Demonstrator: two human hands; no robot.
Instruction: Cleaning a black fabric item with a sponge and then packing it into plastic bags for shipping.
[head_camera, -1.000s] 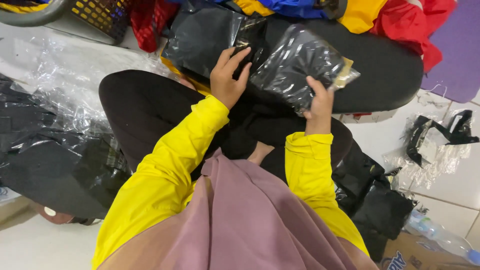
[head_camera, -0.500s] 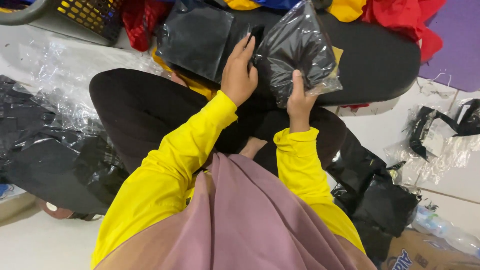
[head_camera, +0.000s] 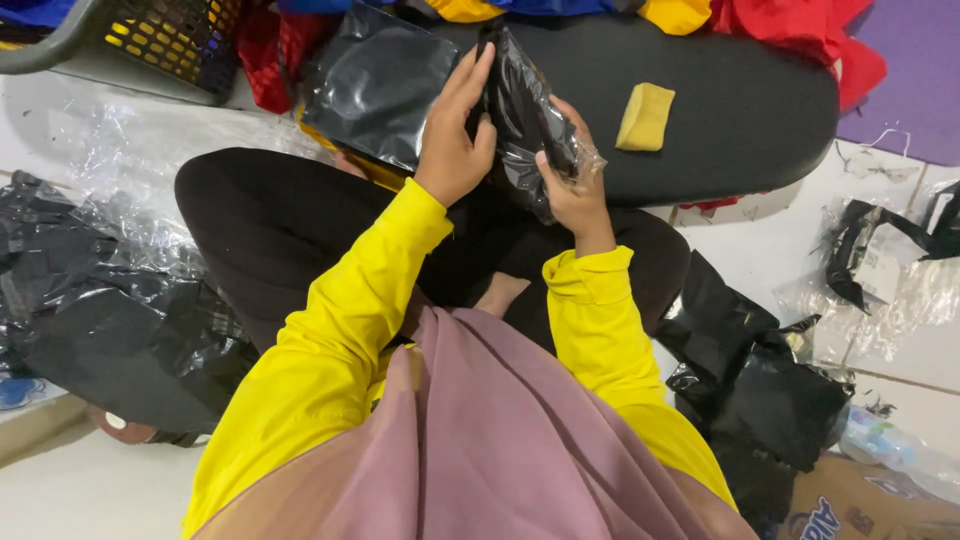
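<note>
Both hands hold one black garment sealed in a clear plastic bag (head_camera: 525, 120), turned on edge above my lap. My left hand (head_camera: 455, 135) presses flat against its left face, fingers pointing up. My right hand (head_camera: 570, 185) grips its lower right edge. Behind the packet lies a black oval board (head_camera: 720, 110) with a small yellow folded piece (head_camera: 645, 115) on it. Another black bagged packet (head_camera: 380, 85) rests just left of my left hand. My sleeves are yellow and my legs, in black, are crossed beneath.
A black and yellow mesh basket (head_camera: 170, 40) stands at the top left. Crumpled clear plastic (head_camera: 140, 170) and black bags (head_camera: 110, 330) lie on my left. More black bags (head_camera: 760, 380) pile at my right, with red and yellow cloth (head_camera: 790, 25) beyond the board.
The packet has been turned from flat and facing me to standing on edge. The yellow piece that was under it now lies bare on the board. The view has shifted down.
</note>
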